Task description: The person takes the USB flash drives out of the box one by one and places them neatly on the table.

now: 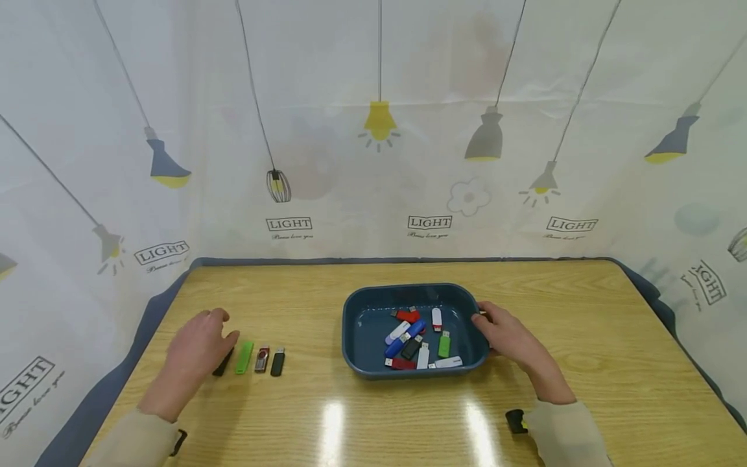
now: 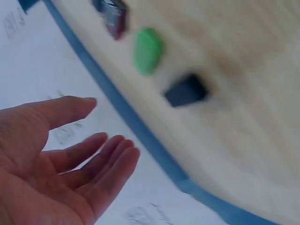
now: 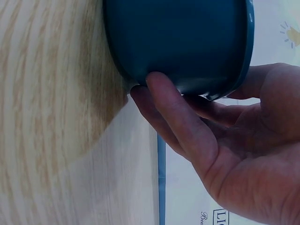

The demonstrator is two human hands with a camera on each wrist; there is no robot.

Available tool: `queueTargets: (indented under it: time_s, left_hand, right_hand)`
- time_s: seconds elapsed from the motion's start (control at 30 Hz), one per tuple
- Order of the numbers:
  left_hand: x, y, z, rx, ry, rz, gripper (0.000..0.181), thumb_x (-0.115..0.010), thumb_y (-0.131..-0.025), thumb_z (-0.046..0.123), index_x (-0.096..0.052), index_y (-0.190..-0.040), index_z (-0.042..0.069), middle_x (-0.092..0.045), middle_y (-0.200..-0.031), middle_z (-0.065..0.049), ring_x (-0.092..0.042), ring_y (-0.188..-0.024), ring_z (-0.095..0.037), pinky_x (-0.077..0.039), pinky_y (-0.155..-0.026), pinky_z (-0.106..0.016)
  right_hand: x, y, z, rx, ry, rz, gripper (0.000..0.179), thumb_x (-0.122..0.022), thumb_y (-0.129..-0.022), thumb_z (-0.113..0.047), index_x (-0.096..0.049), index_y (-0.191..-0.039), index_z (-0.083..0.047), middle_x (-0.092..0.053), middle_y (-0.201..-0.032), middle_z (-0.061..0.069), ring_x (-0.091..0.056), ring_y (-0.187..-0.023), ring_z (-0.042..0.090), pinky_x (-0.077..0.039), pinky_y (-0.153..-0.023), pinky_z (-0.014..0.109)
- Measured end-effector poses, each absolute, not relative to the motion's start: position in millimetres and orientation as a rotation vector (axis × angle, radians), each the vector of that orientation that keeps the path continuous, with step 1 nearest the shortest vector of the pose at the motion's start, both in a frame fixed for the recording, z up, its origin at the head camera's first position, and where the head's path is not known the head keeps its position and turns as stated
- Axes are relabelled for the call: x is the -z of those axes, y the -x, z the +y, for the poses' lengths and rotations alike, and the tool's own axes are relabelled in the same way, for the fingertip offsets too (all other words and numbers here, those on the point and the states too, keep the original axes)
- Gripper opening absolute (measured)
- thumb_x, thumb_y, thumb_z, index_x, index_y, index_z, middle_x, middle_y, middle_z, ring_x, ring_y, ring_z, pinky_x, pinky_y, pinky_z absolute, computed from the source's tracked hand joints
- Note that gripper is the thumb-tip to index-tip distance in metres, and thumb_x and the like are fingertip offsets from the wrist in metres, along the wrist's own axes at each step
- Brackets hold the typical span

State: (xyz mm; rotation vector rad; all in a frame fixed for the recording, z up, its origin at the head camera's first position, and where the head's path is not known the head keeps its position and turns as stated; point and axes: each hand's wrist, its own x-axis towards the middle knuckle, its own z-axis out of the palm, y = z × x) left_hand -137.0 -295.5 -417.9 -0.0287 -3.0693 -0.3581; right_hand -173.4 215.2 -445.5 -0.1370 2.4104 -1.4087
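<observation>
My left hand [image 1: 195, 353] hovers at the left, its fingers loosely spread with nothing between them, as the left wrist view confirms. Just under it lies a black USB stick [image 2: 187, 90], partly covered by the hand in the head view. A green USB stick [image 1: 244, 358], a red and silver one [image 1: 262, 359] and another black one [image 1: 277, 362] continue the row rightward. Right of centre stands a dark blue tray [image 1: 347, 340] with several USB sticks inside. My right hand [image 1: 509, 332] grips its right end, thumb at the rim and fingers against the outer wall [image 3: 178, 42].
Inside the tray lie red, blue, white, black and green sticks [image 1: 445, 344], some overlapping. The wooden table [image 1: 315, 421] meets a printed cloth [image 1: 350, 194] at its back and sides. Straps [image 1: 516, 421] show by both sleeves.
</observation>
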Motion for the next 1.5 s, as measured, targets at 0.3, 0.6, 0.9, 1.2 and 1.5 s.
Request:
queueTargets:
  time_s: [0.3, 0.6, 0.9, 1.2, 1.5]
  left_hand:
    - [389.7, 136.9, -235.0, 0.420, 0.279, -2.915, 0.030, -0.078, -0.093, 0.015, -0.068, -0.118, -0.001, -0.068, -0.109, -0.016, -0.067, -0.082, -0.028, -0.056, -0.065, -0.043]
    - [381.7, 146.3, -193.2, 0.435, 0.439, -2.838, 0.028, -0.080, -0.092, 0.015, -0.071, -0.116, 0.004, -0.069, -0.110, -0.012, -0.068, -0.088, -0.026, -0.057, -0.069, -0.042]
    - [380.9, 153.0, -157.4, 0.421, 0.534, -2.822, 0.029, -0.082, -0.090, 0.018, -0.072, -0.116, 0.007, -0.069, -0.113, -0.009, -0.068, -0.091, -0.024, -0.058, -0.072, -0.039]
    - [383.3, 155.3, -126.3, 0.656, 0.587, -2.956, 0.024, -0.079, -0.094, 0.019, -0.072, -0.114, 0.008, -0.067, -0.113, -0.007, -0.067, -0.099, -0.024, -0.058, -0.083, -0.041]
    - [392.3, 164.2, -97.9, 0.665, 0.737, -3.086, 0.030, -0.074, -0.098, 0.021, -0.071, -0.123, 0.004, -0.068, -0.117, -0.011, -0.066, -0.103, -0.024, -0.057, -0.090, -0.041]
  right_hand:
    - [444.2, 172.7, 215.5, 1.409, 0.131, 2.403, 0.050, -0.039, -0.111, -0.016, -0.032, -0.151, 0.015, -0.052, -0.136, 0.038, -0.067, -0.105, 0.037, -0.063, -0.076, 0.046]
    - [444.9, 173.5, 215.9, 1.410, 0.138, 2.412, 0.050, -0.039, -0.111, -0.015, -0.033, -0.150, 0.016, -0.052, -0.135, 0.038, -0.068, -0.104, 0.036, -0.063, -0.075, 0.045]
    - [444.6, 172.7, 216.0, 1.416, 0.135, 2.409, 0.049, -0.040, -0.111, -0.015, -0.034, -0.149, 0.015, -0.053, -0.134, 0.037, -0.068, -0.103, 0.035, -0.063, -0.074, 0.044]
    - [445.5, 173.4, 216.8, 1.441, 0.137, 2.378, 0.050, -0.038, -0.111, -0.016, -0.031, -0.151, 0.014, -0.053, -0.135, 0.037, -0.069, -0.104, 0.037, -0.063, -0.074, 0.045]
    - [446.9, 174.0, 216.4, 1.427, 0.127, 2.394, 0.049, -0.039, -0.111, -0.016, -0.033, -0.151, 0.013, -0.055, -0.133, 0.036, -0.069, -0.103, 0.035, -0.063, -0.074, 0.045]
